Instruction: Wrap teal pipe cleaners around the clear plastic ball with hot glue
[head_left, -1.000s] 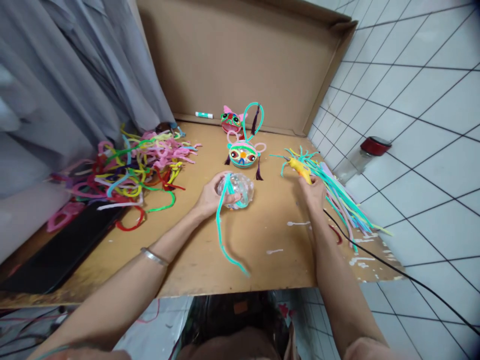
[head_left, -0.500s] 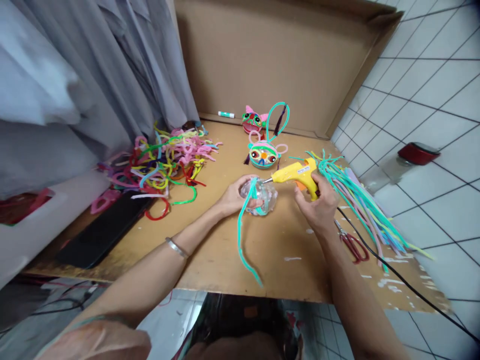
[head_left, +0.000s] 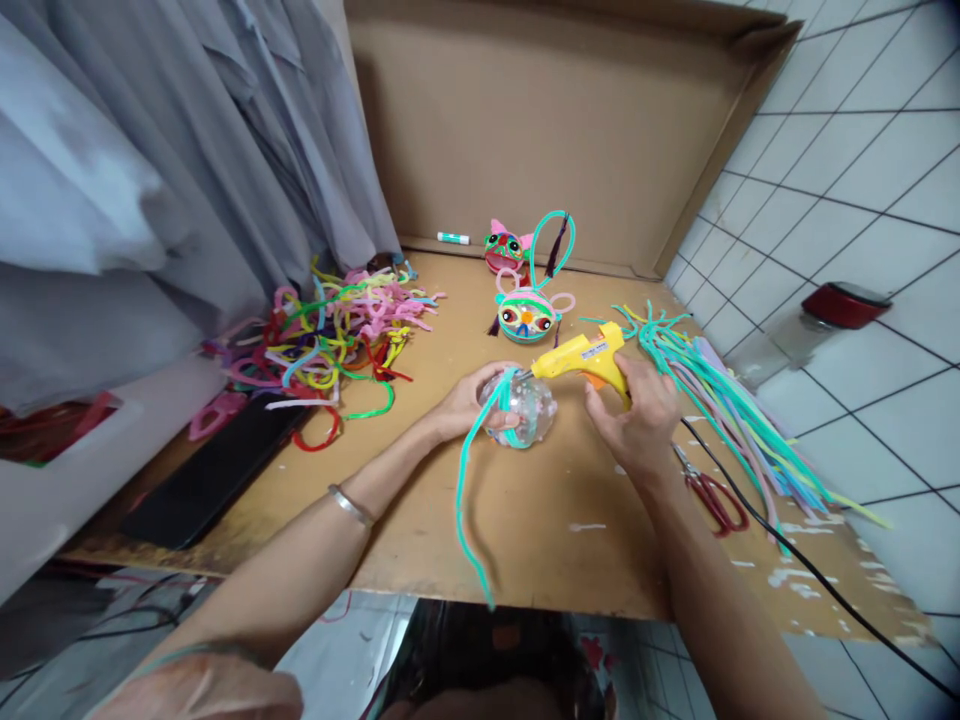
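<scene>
Left hand [head_left: 469, 402] gripped clear ball [head_left: 525, 410] w/ teal pipe cleaner [head_left: 469, 480]; right hand [head_left: 637, 410] clasped yellow glue gun [head_left: 581, 352], nozzle touching ball.

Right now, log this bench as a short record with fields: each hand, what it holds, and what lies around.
left hand: grips clear ball with teal pipe cleaner draped over it
right hand: holds yellow glue gun, nozzle at the ball's top
left of hands: pile of mixed pipe cleaners
right of hands: bundle of straight pipe cleaners, red scissors
behind: two finished figures
surface: cardboard table
</scene>
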